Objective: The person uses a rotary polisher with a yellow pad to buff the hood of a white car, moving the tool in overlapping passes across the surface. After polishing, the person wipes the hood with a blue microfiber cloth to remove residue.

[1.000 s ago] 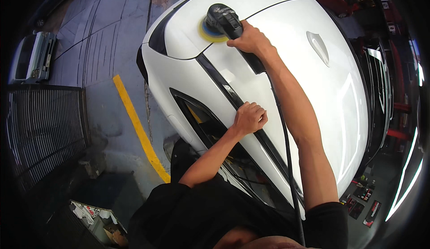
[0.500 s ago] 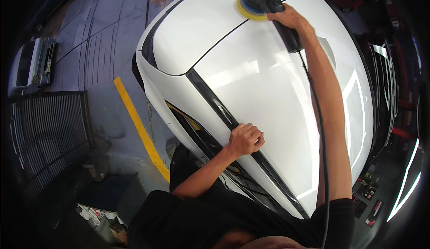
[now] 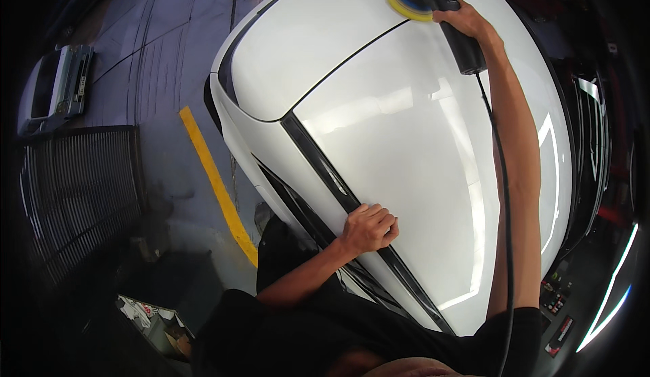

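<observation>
My right hand (image 3: 469, 22) is wrapped round the black body of an electric car polisher (image 3: 455, 45), arm stretched far out. Its round yellow pad (image 3: 399, 8) with a blue backing rests on the far part of a glossy white car panel (image 3: 406, 147), by a dark seam. A black power cord (image 3: 502, 167) runs back from the polisher along my right forearm. My left hand (image 3: 370, 229) is a closed fist leaning on the black trim strip (image 3: 325, 170) at the panel's near edge. Whatever may be inside that fist is hidden.
Left of the car, a yellow line (image 3: 217, 184) marks the grey floor. A slatted metal gate (image 3: 81, 194) and a parked vehicle (image 3: 57, 86) stand farther left. A box of papers (image 3: 156, 326) sits at lower left. A dark car (image 3: 589, 153) is close on the right.
My right hand and the polisher have shifted to the right and slightly farther away across the panel. My left fist keeps its place on the trim. The whole view has tilted a little.
</observation>
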Motion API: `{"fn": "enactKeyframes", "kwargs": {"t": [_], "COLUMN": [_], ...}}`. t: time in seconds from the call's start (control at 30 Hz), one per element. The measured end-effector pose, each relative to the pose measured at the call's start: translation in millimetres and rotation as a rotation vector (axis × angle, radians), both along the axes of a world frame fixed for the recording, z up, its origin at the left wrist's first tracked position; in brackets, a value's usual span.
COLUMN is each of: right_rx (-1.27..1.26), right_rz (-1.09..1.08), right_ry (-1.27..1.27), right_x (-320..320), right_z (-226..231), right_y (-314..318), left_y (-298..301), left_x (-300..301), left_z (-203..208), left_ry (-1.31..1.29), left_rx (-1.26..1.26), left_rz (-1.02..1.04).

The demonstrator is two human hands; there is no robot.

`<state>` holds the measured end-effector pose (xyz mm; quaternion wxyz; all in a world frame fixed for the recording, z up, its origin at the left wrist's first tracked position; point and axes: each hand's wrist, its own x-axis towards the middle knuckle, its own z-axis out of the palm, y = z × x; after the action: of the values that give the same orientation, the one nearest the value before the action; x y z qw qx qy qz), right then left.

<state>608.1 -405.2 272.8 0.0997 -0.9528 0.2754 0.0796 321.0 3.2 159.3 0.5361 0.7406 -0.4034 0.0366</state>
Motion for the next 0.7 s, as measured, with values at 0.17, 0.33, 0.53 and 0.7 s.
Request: {"fn": "enactKeyframes", "kwargs": {"t": [0.17, 0.33, 0.53, 0.7], "right_rx": [0.080, 0.137, 0.176, 0.222], "right_rz": [0.079, 0.164, 0.265, 0.331], "right_ry": [-0.028, 0.009, 0.071, 0.024], "right_x": [-10, -17, -27, -13], "right_z": [-3, 7, 1, -9], "right_y": [79, 195, 283, 304], "left_y": [2, -1, 5, 7], "left_x": [0, 0, 0, -3], "left_z": [-1, -3, -1, -3], "left_ry": [-0.011, -0.011, 0.010, 0.031], "left_rx": [0.014, -0.027, -0.012, 0.002], "left_rz": [-0.005, 0.026, -0.016, -0.029]}}
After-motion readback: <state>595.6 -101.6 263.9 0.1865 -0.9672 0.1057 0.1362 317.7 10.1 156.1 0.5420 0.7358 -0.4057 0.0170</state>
